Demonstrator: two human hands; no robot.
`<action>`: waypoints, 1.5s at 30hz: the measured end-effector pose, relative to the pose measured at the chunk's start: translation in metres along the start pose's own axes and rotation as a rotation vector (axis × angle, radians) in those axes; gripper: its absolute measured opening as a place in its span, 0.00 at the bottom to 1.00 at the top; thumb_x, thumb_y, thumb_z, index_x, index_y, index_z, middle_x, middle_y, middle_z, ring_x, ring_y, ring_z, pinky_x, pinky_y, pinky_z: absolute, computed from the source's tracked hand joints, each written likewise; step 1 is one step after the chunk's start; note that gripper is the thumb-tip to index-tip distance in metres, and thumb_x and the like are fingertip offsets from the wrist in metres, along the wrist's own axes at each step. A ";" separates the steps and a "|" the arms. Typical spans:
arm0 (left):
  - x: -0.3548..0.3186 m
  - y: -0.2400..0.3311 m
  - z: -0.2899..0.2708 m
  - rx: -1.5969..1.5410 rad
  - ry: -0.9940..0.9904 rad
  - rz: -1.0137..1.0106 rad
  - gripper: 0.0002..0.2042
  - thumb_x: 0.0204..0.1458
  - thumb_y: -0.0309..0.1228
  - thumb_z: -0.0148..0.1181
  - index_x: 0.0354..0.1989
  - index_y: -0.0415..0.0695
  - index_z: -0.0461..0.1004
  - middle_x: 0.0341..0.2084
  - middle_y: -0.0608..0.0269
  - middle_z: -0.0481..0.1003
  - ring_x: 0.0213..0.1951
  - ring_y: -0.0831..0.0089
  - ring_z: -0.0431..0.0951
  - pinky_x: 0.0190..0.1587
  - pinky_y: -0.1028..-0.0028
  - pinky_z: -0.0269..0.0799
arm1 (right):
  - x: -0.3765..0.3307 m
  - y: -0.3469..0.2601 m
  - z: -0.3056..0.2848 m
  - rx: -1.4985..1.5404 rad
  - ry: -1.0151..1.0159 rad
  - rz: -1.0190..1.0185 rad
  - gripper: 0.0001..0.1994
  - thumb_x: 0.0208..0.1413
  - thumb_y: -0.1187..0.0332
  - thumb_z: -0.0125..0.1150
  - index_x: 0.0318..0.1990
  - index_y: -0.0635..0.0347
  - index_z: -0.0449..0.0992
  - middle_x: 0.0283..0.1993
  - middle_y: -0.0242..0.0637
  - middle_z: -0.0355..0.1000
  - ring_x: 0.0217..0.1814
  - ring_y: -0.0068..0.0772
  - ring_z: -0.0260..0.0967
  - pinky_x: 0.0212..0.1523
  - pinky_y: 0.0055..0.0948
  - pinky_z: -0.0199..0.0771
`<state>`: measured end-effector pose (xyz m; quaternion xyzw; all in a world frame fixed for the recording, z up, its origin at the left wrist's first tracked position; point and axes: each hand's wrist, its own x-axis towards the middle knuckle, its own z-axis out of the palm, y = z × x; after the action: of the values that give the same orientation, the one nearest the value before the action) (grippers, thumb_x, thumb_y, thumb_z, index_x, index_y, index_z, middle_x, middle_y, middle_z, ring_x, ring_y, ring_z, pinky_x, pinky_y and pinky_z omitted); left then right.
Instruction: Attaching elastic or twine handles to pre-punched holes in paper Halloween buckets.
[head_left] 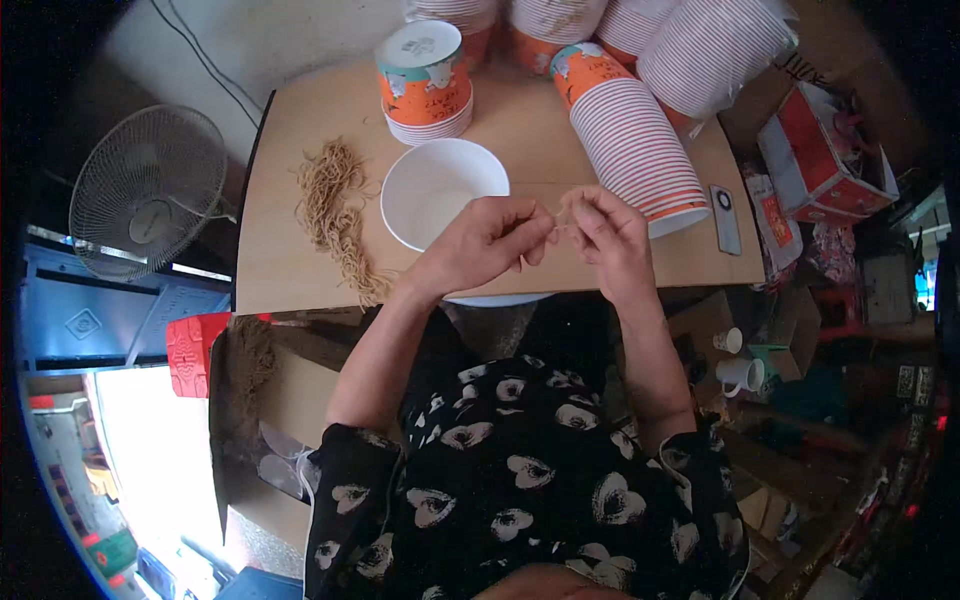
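While the tan table (275, 255) bears a bowl (412, 190), a fan (148, 190) stands left.

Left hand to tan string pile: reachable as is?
Probably yes: the tan string pile lies uncovered left of the left hand, and the white tub leaves its near end free. That hand seems busy with a thin strand, though.

Over my feed I see pale wire fan (150, 195) at left, dark cables (190, 42) against wall (300, 40); I spot phone-like slab (726, 222) on tabletop (265, 235), red-and-white box (832, 165) beyond, white mug (737, 376) near small paper cup (728, 341).
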<state>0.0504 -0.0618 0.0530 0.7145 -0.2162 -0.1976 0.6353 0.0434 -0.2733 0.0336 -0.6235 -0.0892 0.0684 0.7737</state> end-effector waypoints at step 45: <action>-0.012 -0.034 -0.022 -0.402 -0.028 -0.077 0.10 0.60 0.28 0.60 0.47 0.37 0.78 0.34 0.63 0.80 0.37 0.77 0.79 0.42 0.77 0.75 | 0.006 0.009 0.007 -0.387 -0.028 -0.326 0.05 0.59 0.76 0.62 0.41 0.67 0.77 0.34 0.28 0.74 0.33 0.13 0.67 0.34 0.17 0.69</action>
<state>0.0549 -0.0335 0.0215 0.5784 -0.1538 -0.2705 0.7541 0.0481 -0.2638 0.0265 -0.7363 -0.2109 -0.0671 0.6394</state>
